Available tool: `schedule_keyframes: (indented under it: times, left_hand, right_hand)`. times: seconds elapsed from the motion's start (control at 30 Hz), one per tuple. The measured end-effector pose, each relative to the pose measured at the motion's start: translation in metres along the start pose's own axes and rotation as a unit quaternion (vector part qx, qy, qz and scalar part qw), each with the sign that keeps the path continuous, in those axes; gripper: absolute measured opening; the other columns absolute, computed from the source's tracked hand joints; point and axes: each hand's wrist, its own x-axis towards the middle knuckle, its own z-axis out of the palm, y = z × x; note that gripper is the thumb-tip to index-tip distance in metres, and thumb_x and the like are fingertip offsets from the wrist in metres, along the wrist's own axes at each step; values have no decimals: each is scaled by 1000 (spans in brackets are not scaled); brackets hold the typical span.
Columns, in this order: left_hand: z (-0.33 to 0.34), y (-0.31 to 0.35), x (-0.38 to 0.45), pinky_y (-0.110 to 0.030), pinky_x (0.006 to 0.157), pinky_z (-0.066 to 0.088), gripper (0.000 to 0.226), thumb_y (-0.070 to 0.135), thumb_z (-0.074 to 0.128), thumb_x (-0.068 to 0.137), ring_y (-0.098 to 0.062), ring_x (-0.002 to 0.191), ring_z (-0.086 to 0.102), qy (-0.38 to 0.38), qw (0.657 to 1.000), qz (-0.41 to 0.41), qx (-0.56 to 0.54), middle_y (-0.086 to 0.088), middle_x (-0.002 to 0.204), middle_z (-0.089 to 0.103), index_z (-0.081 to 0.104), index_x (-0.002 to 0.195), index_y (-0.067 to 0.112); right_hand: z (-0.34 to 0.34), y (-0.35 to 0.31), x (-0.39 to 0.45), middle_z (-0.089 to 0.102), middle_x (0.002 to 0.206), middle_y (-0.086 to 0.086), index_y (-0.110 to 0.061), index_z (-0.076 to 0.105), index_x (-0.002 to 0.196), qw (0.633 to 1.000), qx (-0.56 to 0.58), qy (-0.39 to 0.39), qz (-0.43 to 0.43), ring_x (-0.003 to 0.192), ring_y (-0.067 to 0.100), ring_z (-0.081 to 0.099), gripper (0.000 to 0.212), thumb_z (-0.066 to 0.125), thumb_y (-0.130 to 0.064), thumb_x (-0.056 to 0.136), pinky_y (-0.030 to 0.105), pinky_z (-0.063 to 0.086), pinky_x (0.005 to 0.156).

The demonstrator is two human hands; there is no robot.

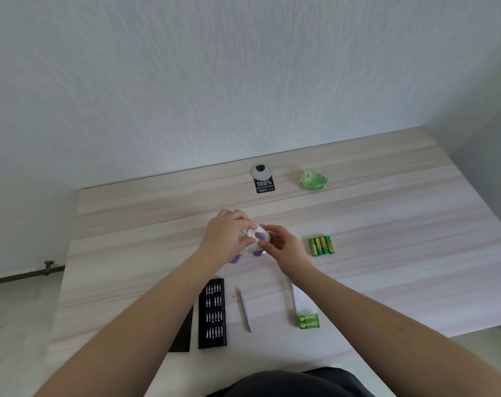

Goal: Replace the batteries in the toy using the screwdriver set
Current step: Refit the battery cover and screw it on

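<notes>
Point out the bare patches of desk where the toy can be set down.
Bare wood lies right of the four loose green batteries, and between the black label and the hands. Crowded: the near strip with black bit tray, grey screwdriver and green battery pack.

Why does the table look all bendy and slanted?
In the head view, the wide lens bends the table edges, soft even light leaves faint shadows, and the toy between the left hand and right hand looks slightly blurry.
</notes>
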Motion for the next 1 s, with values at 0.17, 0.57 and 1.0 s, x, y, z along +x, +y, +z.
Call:
schedule_keyframes:
  times: [0.17,0.57,1.0]
  left_hand:
    - [-1,-2,1,-41,95,40,28,36,70,82,-19,113,45,-11,1000,2,-10,13,117,60,71,108,30]
    - [-3,-2,6,-38,93,41,39,39,71,77,-18,110,49,-11,1000,-9,-4,11,114,62,65,114,29]
    - [-4,-5,12,-36,98,41,62,43,76,67,-17,119,45,-76,997,-12,22,11,124,56,56,124,30]
  right_hand:
    - [9,-5,2,69,108,1,-25,59,113,997,65,4,42,83,19,73,41,66,-52,83,41,51,93]
    - [21,-17,12,67,105,5,-19,58,115,996,1,56,64,65,17,71,28,60,-35,93,15,48,58]
    - [23,-24,15,65,106,12,-16,55,117,992,56,50,103,59,20,65,34,67,-30,87,29,54,67]
